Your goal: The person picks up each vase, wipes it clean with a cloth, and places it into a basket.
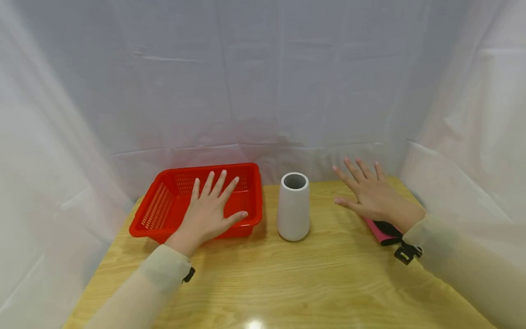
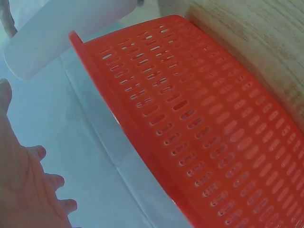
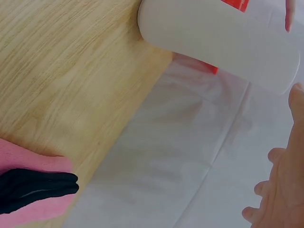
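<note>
Hovering flat w/ fingers spread, both hands empty: left hand (image 1: 209, 210) over red basket (image 1: 164, 214), right hand (image 1: 371, 194) near white vase (image 1: 293, 208) on bench (image 1: 312, 278), nothing moved yet.

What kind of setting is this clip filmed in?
Probably a staged recording booth rather than a home: white sheeting curtains off a wooden table that holds little besides a red basket and a white vase.

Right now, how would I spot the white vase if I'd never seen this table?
Look at the wooden table. In its middle, between the red basket and the right hand, stands the white vase. It's the only tall, upright thing there.
</note>
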